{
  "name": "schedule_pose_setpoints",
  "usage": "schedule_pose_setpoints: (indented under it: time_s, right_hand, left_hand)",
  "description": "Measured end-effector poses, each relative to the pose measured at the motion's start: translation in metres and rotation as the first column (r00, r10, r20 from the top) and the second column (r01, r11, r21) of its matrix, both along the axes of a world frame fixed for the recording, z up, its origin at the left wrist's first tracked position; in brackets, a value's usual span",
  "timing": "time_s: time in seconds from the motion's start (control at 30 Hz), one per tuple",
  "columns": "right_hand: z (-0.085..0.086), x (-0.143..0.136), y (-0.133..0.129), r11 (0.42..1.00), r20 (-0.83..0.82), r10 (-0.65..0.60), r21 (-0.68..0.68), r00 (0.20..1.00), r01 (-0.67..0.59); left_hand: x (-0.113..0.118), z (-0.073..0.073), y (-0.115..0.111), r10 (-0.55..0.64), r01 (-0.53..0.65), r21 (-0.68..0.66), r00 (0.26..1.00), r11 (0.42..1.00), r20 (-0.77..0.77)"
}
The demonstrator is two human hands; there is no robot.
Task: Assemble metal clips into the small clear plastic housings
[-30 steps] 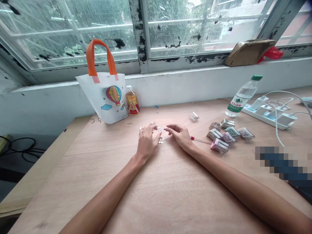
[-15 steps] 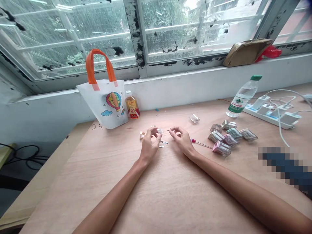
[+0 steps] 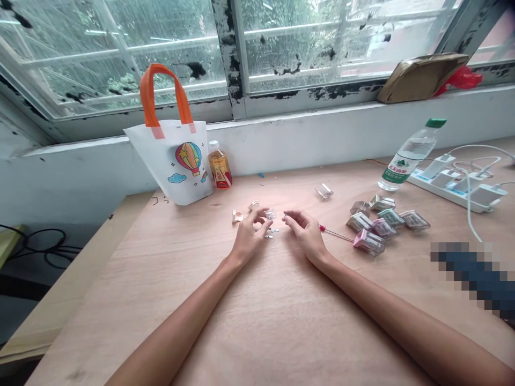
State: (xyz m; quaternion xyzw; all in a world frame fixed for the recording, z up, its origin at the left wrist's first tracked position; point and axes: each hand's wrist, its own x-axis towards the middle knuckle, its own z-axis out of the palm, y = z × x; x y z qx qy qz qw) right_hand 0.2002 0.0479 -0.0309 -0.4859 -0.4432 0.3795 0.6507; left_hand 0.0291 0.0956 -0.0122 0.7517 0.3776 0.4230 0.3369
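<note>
My left hand point(image 3: 248, 231) pinches a small clear plastic piece point(image 3: 270, 214) between thumb and fingertips. Just to its right, my right hand point(image 3: 306, 231) is closed at the fingertips on something tiny and dark, too small to name. A gap separates the two hands. Small flat metal pieces point(image 3: 274, 230) lie on the table below the left fingertips. Beyond the left hand sit a pale orange plastic part point(image 3: 237, 216) and a cream part point(image 3: 254, 205), the latter partly hidden. By the right hand lies a thin screwdriver with a red handle point(image 3: 322, 228).
Several clear sharpener-like cases with coloured parts point(image 3: 369, 242) cluster at right; a clear cover point(image 3: 324, 191) lies behind. Farther back are a water bottle point(image 3: 407, 161) and a power strip point(image 3: 470, 194). A white bag point(image 3: 161, 166) and a drink bottle point(image 3: 220, 169) stand at left.
The view has shifted slightly. My right fingertips have closed further over the tiny dark thing, which stuck out more before. The left hand keeps its hold on the clear piece.
</note>
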Motion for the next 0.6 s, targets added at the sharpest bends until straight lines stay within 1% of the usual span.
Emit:
schedule_pose_setpoints:
  time_s: [0.13,0.23,0.3,0.47,0.53,0.6]
  right_hand:
    - [0.0055,0.0004,-0.0057,0.999,-0.047,0.031,0.012,0.998,-0.03]
    - [0.0076,-0.0005,-0.0073,0.997,-0.039,0.047,0.06,0.998,-0.045]
    - [0.0077,-0.0019,-0.0069,0.996,-0.069,0.05,0.071,0.996,-0.045]
    - [0.007,-0.0053,-0.0049,0.996,-0.201,0.085,0.028,0.976,-0.081]
    - [0.0065,-0.0056,-0.0048,0.994,-0.205,0.106,0.018,0.973,-0.105]
    - [0.0057,-0.0056,-0.005,0.992,-0.19,0.125,0.014,0.974,-0.124]
  left_hand:
    - [0.0014,-0.0011,0.0002,-0.027,0.028,0.018,0.999,0.999,-0.026]
    - [0.0016,0.0014,-0.0016,-0.031,0.033,0.048,0.999,0.998,-0.041]
    - [0.0014,0.004,-0.0035,-0.047,0.051,0.065,0.997,0.997,-0.058]
    - [0.0005,0.0084,-0.0073,-0.117,0.123,0.091,0.991,0.988,-0.07]
    - [0.0003,0.0087,-0.0081,-0.142,0.148,0.095,0.988,0.984,-0.063]
    - [0.0,0.0086,-0.0088,-0.142,0.146,0.089,0.988,0.985,-0.053]
